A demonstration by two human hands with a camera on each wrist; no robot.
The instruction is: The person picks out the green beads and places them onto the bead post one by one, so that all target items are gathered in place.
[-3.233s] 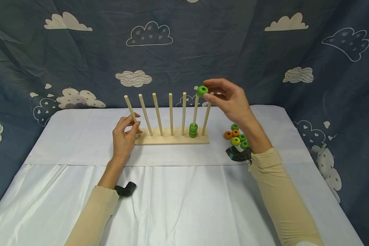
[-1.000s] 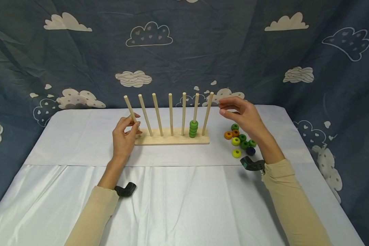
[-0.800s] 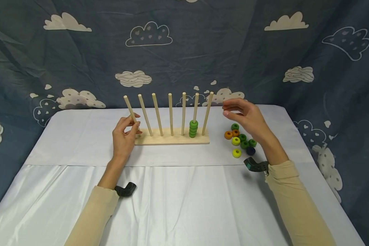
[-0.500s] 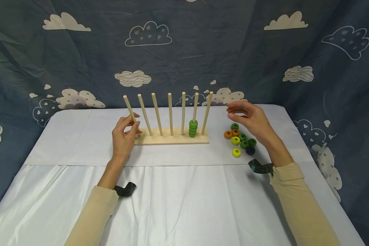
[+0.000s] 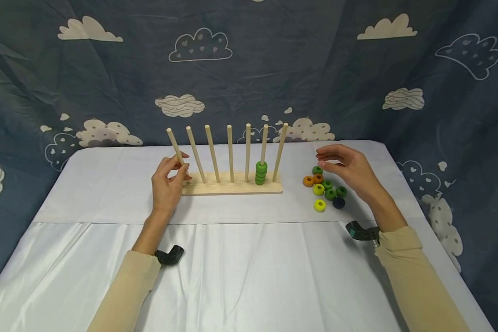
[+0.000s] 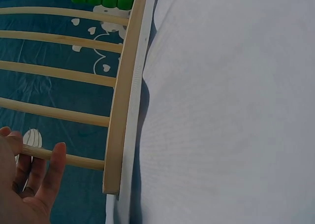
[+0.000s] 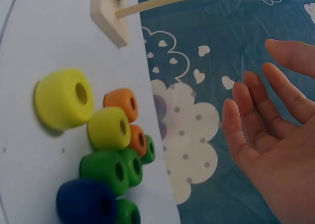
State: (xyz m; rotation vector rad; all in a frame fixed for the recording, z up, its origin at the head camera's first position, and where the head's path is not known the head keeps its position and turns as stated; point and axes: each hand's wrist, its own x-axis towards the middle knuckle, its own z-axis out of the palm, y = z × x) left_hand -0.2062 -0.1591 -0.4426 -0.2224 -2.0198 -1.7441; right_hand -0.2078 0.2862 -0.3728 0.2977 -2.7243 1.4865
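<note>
My left hand point(image 5: 166, 186) pinches the leftmost peg point(image 5: 174, 142) of a wooden peg stand point(image 5: 228, 188), low down near the base. The left wrist view shows thumb and fingers around that peg point(image 6: 83, 161). Several green beads point(image 5: 261, 173) are stacked on the second peg from the right; the other pegs are bare. To the right of the stand, my right hand point(image 5: 350, 171) hovers by the far side of a group of loose beads. In the right wrist view its fingers point(image 7: 266, 106) are spread, loosely bent, with nothing held.
The loose beads on the white cloth point(image 5: 249, 272) include orange beads point(image 5: 308, 181), yellow beads point(image 5: 319, 205), several green beads point(image 5: 330, 194) and a dark blue bead point(image 5: 338, 202). A dark curtain point(image 5: 274, 74) with cloud prints hangs behind the table.
My right hand has let go of a green bead, which now tops the stack on the second peg from the right. Empty, it has moved right and down towards the loose beads. My left hand stays put.
</note>
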